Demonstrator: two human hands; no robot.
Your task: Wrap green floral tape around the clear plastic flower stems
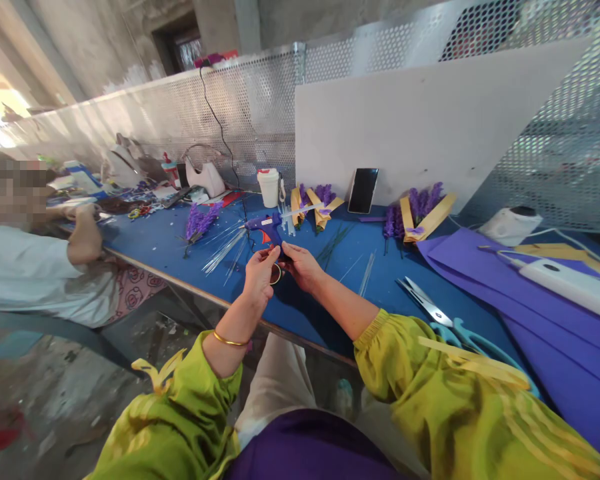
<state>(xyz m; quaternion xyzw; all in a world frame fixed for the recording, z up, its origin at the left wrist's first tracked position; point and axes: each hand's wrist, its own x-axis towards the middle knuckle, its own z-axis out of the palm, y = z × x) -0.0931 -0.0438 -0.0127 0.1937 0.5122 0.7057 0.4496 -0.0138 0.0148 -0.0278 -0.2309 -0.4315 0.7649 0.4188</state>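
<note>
My left hand (260,275) and my right hand (303,267) meet over the front of the blue table, fingertips pinched close together. Whatever sits between the fingers is too small to make out. A small round thing with a gold-coloured rim (277,274) shows between the hands; I cannot tell whether either one holds it. Just beyond the fingertips is a blue glue gun (266,225) with a red trigger, a clear glue stick (305,209) poking from its back. Thin wires (226,251) lie left of it, and dark green stems (334,244) to the right.
Purple flower sprigs (203,220) lie at left, with yellow-wrapped bunches (420,212) farther right. A white cup (269,187) and a phone (363,190) stand at the back. Scissors (430,305) and purple sheets (540,313) are at right. Another person's arm (85,237) rests at left.
</note>
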